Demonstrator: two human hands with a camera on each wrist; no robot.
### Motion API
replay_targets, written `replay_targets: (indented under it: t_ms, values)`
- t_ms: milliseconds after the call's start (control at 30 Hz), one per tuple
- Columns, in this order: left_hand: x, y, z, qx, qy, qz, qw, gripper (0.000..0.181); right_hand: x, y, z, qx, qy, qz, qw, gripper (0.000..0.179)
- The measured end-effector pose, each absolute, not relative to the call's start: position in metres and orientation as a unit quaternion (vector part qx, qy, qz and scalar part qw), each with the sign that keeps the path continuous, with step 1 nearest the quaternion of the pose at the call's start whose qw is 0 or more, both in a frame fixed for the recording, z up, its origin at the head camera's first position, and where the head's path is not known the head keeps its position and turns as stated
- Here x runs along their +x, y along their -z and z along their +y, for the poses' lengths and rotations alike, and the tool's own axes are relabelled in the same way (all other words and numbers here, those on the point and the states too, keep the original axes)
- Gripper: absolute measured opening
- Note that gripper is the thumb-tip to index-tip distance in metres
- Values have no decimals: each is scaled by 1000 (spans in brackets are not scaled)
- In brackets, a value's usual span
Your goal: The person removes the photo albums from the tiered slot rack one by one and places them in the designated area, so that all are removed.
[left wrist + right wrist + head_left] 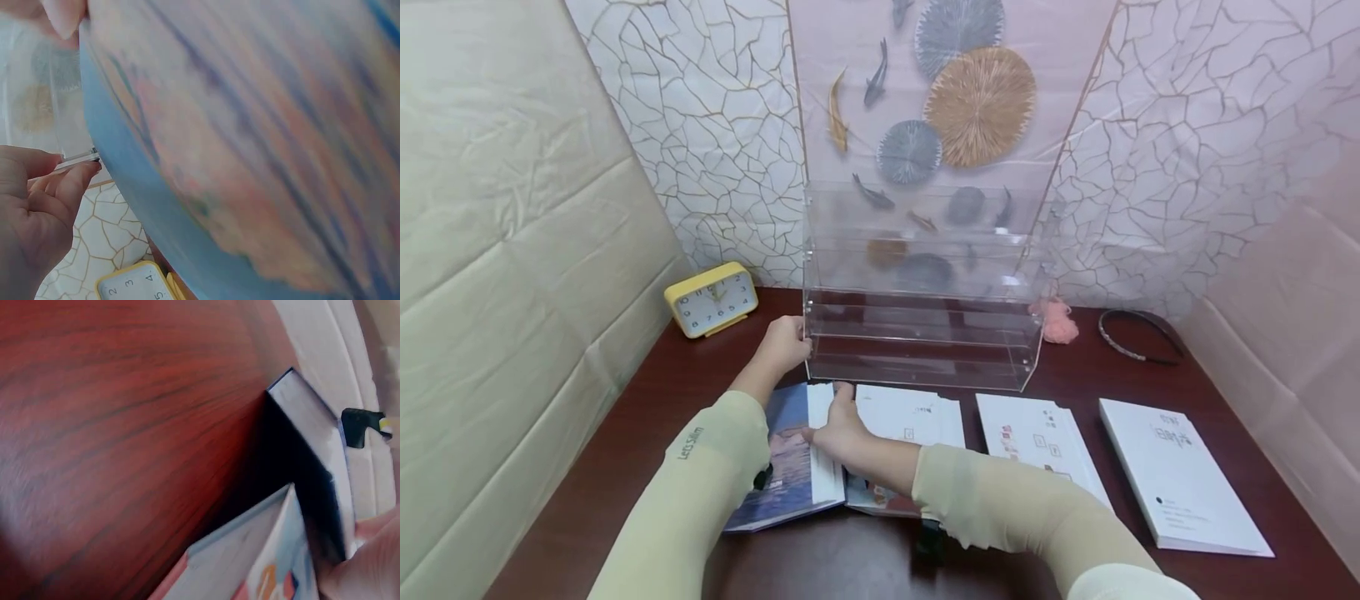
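My left hand (784,343) pinches the left side edge of a clear acrylic display rack (917,362). In the left wrist view, the left hand (37,209) has thumb and fingers on the transparent panel. My right hand (844,427) grips the right edge of a blue-and-pink illustrated book (786,450), which is tilted up from the table. Its cover (237,137) fills most of the left wrist view. Beside it, a second book (936,421) with a white upper cover lies partly behind my right forearm. The right wrist view shows the right hand (365,569) at the tilted book's edge (312,419).
Two more white books lie to the right, one (1037,433) beside the second book and a thick one (1187,483) farther out. A yellow clock (713,300) stands back left. Pink yarn (1060,323) and a headband (1138,337) lie back right. Cloth-covered walls (520,250) surround the table.
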State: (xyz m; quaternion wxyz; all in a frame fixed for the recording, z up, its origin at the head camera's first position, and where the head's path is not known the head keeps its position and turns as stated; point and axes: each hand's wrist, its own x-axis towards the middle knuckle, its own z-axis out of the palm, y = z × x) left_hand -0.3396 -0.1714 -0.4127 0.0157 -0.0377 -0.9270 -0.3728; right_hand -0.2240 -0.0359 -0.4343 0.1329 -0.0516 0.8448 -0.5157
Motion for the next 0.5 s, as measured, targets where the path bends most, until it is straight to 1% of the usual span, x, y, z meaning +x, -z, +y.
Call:
replay_targets:
  t_ms: [100,200,500]
  values:
    - [-341,411,-172,-41,372,-927,10,26,-217,434,-38,-84,464,870,141,90]
    - [-342,409,-173,-43,363,-931,6,27,-208,435,-41,-104,416,890,158,90]
    - [-344,407,-174,-42,369,-929,-5,34,-194,442,-54,-115,390,898,169,80]
